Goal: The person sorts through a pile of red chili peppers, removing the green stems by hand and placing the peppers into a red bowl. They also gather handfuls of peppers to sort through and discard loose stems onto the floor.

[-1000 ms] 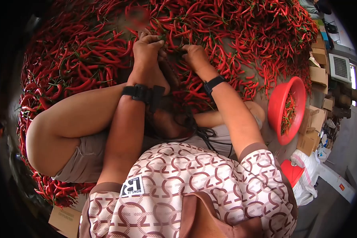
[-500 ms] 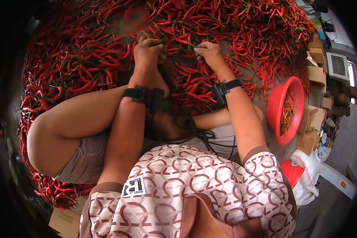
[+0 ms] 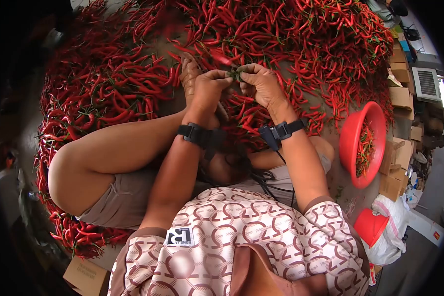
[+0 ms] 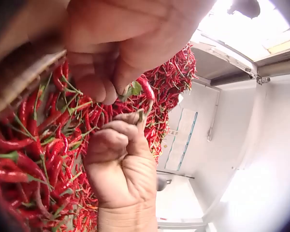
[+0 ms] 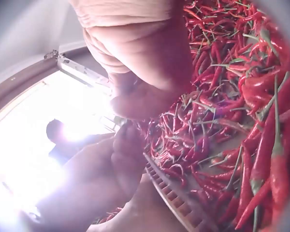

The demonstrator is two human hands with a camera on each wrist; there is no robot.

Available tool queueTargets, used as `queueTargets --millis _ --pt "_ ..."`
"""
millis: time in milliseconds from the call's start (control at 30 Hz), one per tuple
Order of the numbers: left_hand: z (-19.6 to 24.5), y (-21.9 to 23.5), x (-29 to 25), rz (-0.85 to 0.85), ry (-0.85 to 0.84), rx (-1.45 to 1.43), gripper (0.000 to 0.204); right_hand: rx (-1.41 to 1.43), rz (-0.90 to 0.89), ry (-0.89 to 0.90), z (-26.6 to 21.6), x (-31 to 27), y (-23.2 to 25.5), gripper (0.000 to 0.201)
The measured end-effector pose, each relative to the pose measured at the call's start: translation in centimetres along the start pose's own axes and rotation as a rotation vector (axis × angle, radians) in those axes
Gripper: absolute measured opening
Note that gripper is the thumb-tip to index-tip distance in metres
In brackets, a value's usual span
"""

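Observation:
Both hands meet in front of the crossed legs. In the head view my left hand (image 3: 209,89) pinches a small green leafy bit (image 4: 133,90) between thumb and fingertips. My right hand (image 3: 265,88), its fingers curled, pinches a red chili pepper (image 4: 147,89) by its stem, and the pepper points up and away. The fingertips of the two hands are close together. Loose red chili peppers (image 3: 128,89) with green stems lie thickly below and beyond the hands. In the right wrist view the fingers hide the held pepper.
A red basin (image 3: 348,148) holding some peppers and green stems stands right of the right knee. Nearer are a red bucket (image 3: 370,227) and a white sack (image 3: 392,239). Cardboard boxes (image 3: 399,74) line the right side. A sandaled foot (image 3: 188,79) rests beside the left hand.
The right hand first drew away to the right from the pile, then came back to meet the left. The left hand moved right and slightly nearer the body. The head view shifted a little.

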State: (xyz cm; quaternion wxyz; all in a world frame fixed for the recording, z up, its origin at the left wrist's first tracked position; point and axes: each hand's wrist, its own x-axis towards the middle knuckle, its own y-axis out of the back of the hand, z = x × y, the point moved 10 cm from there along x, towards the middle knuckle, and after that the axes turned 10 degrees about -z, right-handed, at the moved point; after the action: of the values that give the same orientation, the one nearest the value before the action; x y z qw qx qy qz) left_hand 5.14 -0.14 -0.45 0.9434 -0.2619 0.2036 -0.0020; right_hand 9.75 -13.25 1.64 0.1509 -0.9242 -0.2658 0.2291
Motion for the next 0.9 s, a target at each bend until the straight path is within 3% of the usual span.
queueTargets --millis 200,300,333,467,500,533,567,600,633,667,700,800,867,900 --pt "-0.1 -0.6 0.2 -0.088 0.063 -0.005 0.008 -0.32 0.014 0.081 -2.6 -1.6 -2.8 0.017" --pt "-0.5 -1.5 0.0 -0.131 0.096 -0.003 0.01 -0.675 0.12 0.256 -4.3 -2.8 -3.3 0.014" --pt "-0.5 -2.0 -0.3 -0.141 0.099 -0.029 0.012 -0.855 0.174 0.417 -5.6 -3.5 -4.0 0.013" --pt "-0.1 -2.6 -0.5 -0.34 0.105 -0.2 0.025 -0.708 0.276 0.199 -5.5 -6.3 -0.5 0.011" --pt "1.1 -1.0 -0.6 -0.249 0.025 0.005 0.034 -0.734 0.318 0.199 -6.8 -8.5 0.8 0.012" --pt "0.6 1.4 0.1 -0.213 -0.009 -0.086 0.031 -0.725 0.354 0.202 -7.6 -11.0 3.4 0.015" --pt "0.2 3.7 1.1 -0.179 -0.046 -0.178 0.03 -0.716 0.468 0.112 -9.5 -15.0 4.3 0.018" --pt "0.6 4.8 1.5 -0.139 -0.035 -0.075 0.031 -0.638 0.621 0.088 -10.9 -19.2 6.3 0.019" --pt "0.9 5.1 1.7 -0.099 -0.022 0.025 0.032 -0.89 0.642 0.194 -12.6 -23.4 8.4 0.02" --pt "1.6 4.4 1.0 0.032 -0.001 0.125 0.033 -0.785 0.831 0.161 -13.1 -28.6 12.2 0.016" --pt "1.2 3.0 0.9 -0.009 0.029 0.167 0.033 -0.775 0.891 0.117 -13.4 -33.4 14.1 0.017" --pt "-0.6 -1.0 0.8 -0.091 0.115 0.4 0.031 -0.729 1.218 0.016 -10.3 -50.5 21.6 0.015" --pt "-1.7 -3.1 0.2 -0.114 0.119 0.612 0.031 -0.866 1.372 -0.227 -6.1 -61.9 23.1 0.02" --pt "-2.1 -3.7 -0.1 -0.126 0.135 0.793 0.031 -1.248 1.292 -0.45 -1.4 -69.3 26.0 0.015"
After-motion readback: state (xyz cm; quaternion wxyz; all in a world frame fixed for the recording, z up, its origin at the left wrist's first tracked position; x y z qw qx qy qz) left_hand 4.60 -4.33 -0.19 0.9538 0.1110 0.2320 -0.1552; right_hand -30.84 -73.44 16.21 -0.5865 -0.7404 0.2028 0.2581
